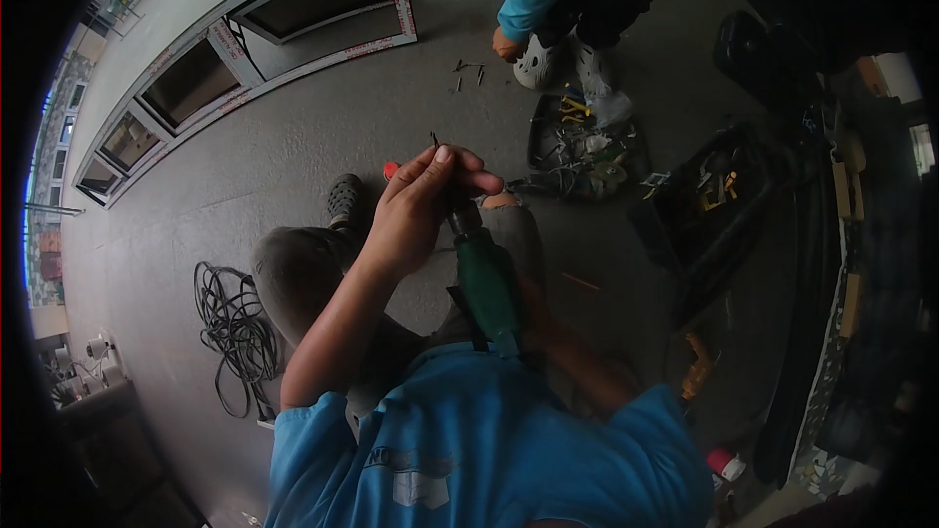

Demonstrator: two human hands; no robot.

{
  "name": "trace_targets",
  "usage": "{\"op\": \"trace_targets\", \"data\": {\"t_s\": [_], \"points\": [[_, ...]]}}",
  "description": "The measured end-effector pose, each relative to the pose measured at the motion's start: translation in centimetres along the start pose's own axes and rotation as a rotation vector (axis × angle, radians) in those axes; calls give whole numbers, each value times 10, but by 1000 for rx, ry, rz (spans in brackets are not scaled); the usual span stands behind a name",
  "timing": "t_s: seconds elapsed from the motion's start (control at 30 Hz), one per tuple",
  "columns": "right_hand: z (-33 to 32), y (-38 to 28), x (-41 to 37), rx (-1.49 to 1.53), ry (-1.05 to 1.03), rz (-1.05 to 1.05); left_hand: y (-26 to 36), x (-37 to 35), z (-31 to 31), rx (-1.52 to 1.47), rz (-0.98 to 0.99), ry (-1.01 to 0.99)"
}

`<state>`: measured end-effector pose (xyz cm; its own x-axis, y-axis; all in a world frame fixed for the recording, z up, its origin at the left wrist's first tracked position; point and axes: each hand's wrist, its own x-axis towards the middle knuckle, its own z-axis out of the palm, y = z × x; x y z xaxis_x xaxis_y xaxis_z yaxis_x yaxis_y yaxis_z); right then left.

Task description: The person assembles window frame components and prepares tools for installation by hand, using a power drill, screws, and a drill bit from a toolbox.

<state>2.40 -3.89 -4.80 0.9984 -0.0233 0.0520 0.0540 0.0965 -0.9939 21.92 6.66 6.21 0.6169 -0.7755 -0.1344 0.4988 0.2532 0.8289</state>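
A green power tool (486, 284) lies across my lap, its dark chuck (466, 221) pointing away from me. At the chuck's front end, the fingers of my left hand (423, 191) are pinched around a thin dark bit (435, 140), whose tip sticks up past the thumb. My right forearm (577, 347) reaches toward the tool's rear right side; the right hand is hidden behind the tool's body and in shadow, so its fingers cannot be made out.
White-framed window units (245, 59) lie at the upper left. A coiled black cable (235, 332) is on the left floor. A co-worker's hand (509, 46) shows at the top, near a tray of hardware (536, 145). A black toolbox (675, 235) stands right; a yellow tool (696, 367) lies lower.
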Motion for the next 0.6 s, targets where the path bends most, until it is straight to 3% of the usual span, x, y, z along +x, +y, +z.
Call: {"op": "trace_targets", "data": {"t_s": [0.1,0.17,0.2,0.27,0.37,0.5,0.53,0.57,0.6], "points": [[-3,-2,2,-91,8,86,-3,0,-1,22,20,-46],[-7,-5,6,-344,-13,-201,-4,1,-2,11,7,-41],[-7,1,2,-345,-13,-201,-5,1,-2,0,-6,-35],[-6,17,-9,293,19,262,-3,3,1,7,-7,-41],[-6,-5,-6,32,-4,133,-7,6,-2,7,-2,-93],[-5,0,-8,17,17,232,-8,11,2,-19,11,-85],[-7,3,-5,19,37,105,-10,12,-1,-24,9,-79],[-8,5,-2,20,58,-23,-16,17,-8,-258,-68,-2],[-8,4,0,19,54,-19,-26,25,-17,-492,-141,74]]}}
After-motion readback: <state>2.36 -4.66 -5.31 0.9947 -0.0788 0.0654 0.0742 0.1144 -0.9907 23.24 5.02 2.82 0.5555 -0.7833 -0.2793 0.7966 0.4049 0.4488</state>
